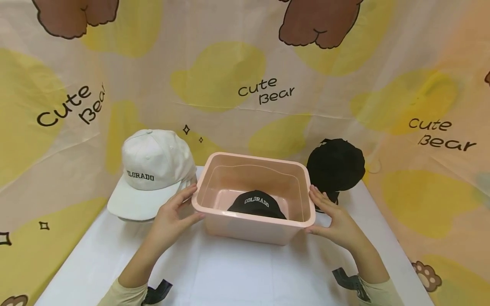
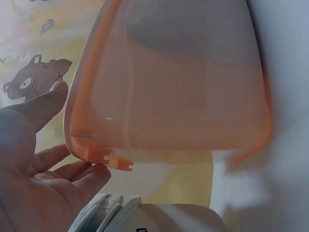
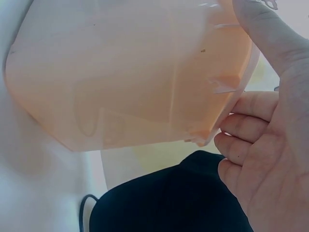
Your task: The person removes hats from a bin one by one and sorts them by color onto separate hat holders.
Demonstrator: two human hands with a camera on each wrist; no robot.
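A light pink plastic bin stands on the white table between both hands, a black cap lettered COLORADO inside it. At the bin's left end, my left hand touches the rim with its fingers, the thumb spread toward the front wall. My right hand is at the opposite end in a similar pose. In the right wrist view, the fingers of that hand lie loosely bent against the rim. The left wrist view shows the left thumb straight beside the rim and the other fingertips under the corner.
Left of the bin, a white cap lettered COLORADO sits raised above the table. Another black cap sits raised behind the right hand. A printed cloth with bears and yellow patches hangs behind and along the sides.
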